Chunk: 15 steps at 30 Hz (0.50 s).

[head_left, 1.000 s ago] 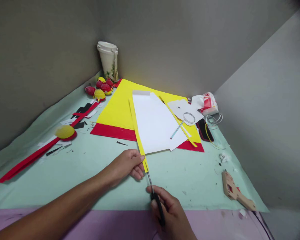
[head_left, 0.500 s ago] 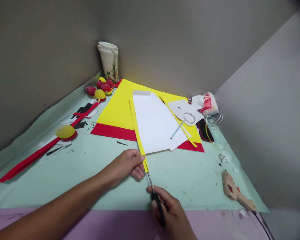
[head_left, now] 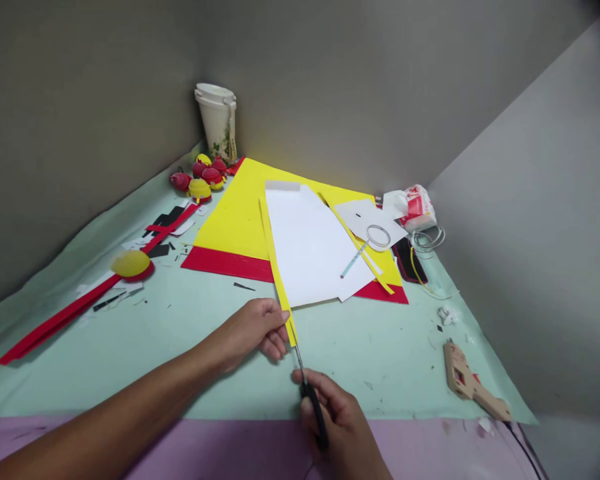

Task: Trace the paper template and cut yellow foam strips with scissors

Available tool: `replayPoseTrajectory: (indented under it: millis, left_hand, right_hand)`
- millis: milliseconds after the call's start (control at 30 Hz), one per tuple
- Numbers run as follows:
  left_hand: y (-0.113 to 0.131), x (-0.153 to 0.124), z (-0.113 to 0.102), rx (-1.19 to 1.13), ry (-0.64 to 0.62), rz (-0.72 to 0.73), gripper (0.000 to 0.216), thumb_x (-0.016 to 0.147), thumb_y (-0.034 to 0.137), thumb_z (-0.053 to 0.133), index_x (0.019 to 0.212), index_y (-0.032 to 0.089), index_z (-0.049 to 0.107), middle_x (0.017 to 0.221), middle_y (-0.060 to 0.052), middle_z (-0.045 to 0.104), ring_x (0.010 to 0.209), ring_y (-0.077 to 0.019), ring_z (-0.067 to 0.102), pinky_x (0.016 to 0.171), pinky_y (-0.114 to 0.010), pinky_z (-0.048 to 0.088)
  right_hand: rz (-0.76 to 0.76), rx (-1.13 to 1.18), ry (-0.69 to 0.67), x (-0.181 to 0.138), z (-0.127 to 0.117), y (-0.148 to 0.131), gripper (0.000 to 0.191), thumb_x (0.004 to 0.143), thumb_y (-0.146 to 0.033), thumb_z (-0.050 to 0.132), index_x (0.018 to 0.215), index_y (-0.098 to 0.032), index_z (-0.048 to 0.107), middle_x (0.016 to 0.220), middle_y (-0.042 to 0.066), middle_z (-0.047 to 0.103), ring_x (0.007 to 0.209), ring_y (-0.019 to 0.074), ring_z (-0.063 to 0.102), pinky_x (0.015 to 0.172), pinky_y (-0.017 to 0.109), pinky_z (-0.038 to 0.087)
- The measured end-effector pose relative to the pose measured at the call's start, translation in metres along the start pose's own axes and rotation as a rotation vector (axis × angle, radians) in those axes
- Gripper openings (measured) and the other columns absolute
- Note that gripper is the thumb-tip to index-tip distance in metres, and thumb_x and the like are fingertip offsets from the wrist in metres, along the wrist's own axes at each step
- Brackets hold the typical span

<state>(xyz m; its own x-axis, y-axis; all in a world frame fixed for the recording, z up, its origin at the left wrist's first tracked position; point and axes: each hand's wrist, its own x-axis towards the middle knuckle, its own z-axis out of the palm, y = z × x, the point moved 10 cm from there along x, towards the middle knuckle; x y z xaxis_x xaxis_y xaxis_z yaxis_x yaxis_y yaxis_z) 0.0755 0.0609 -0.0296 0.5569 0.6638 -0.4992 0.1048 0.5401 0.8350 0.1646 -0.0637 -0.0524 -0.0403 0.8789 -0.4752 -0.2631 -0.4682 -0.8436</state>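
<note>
My left hand pinches a long yellow strip near its lower end, thumb on top. From there the strip runs up along the left edge of a white paper sheet. My right hand is closed round the black handles of a pair of scissors. The scissor blades reach into the near end of the strip, just beyond my left fingertips, and a lengthwise slit shows there. Below the white sheet lie a large yellow sheet and a red sheet.
A glue gun lies at the right, its cord running off the near edge. Behind it are a phone, a tape roll, a pen and a tissue pack. Left are a red-and-yellow piece, several small lanterns and a cup.
Almost nothing differs. My right hand and the scissors have shifted very slightly; my left hand keeps its pinch on the yellow strip.
</note>
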Motion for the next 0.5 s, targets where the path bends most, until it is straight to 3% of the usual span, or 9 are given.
replayPoseTrajectory:
  millis: [167,500]
  left_hand:
    - [0.0,-0.0004,0.0003,0.001,-0.005,0.003,0.028,0.086,0.038,0.056,0.071,0.015,0.05,0.062,-0.002,0.065,0.051,-0.0129,0.062,0.05,-0.026,0.05]
    - [-0.002,0.001,-0.0002,-0.005,-0.005,0.017,0.027,0.086,0.038,0.057,0.073,0.016,0.049,0.064,-0.002,0.066,0.052,-0.013,0.063,0.05,-0.026,0.051]
  right_hand:
    - [0.008,0.013,0.024,0.0012,0.0005,-0.0021,0.059,0.067,-0.061,0.075,0.107,-0.018,0.067,0.054,-0.01,0.033,0.044,0.0047,0.026,0.039,0.017,0.026]
    - [-0.015,0.007,0.003,-0.001,0.0003,0.0014,0.051,0.074,-0.055,0.073,0.11,-0.019,0.067,0.054,-0.009,0.034,0.045,0.005,0.027,0.04,0.018,0.025]
